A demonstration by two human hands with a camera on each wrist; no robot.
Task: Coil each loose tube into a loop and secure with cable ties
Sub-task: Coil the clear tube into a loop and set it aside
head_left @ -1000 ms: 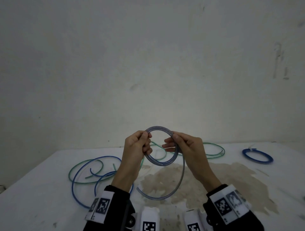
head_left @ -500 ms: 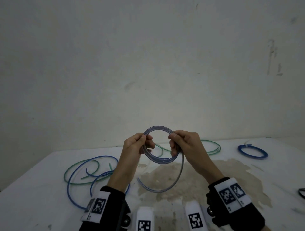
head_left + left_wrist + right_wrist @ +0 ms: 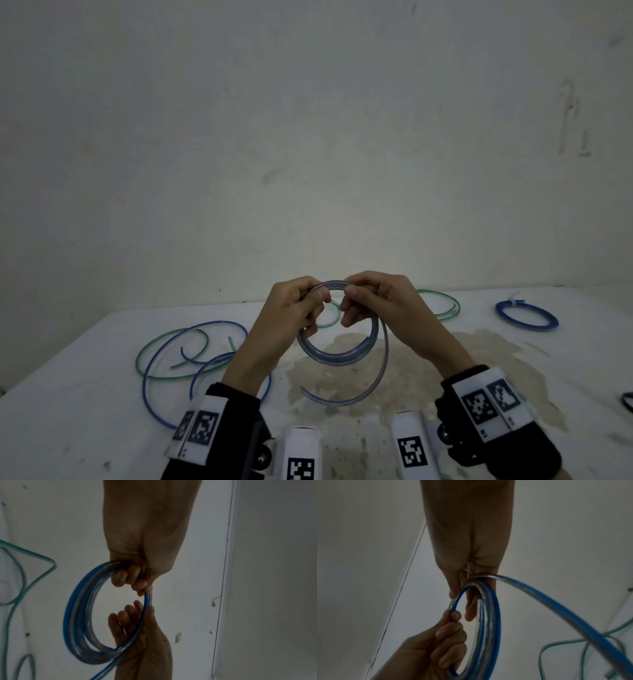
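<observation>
No legible writing; only black-and-white square markers on both wrist cuffs. Left hand and right hand: each grip closed round the top of one clear tube with a blue stripe, coiled, held above the table, free tail hanging at 5 o'clock. Loose blue and green tubes at 9 o'clock; one tied blue coil at 3 o'clock.
</observation>
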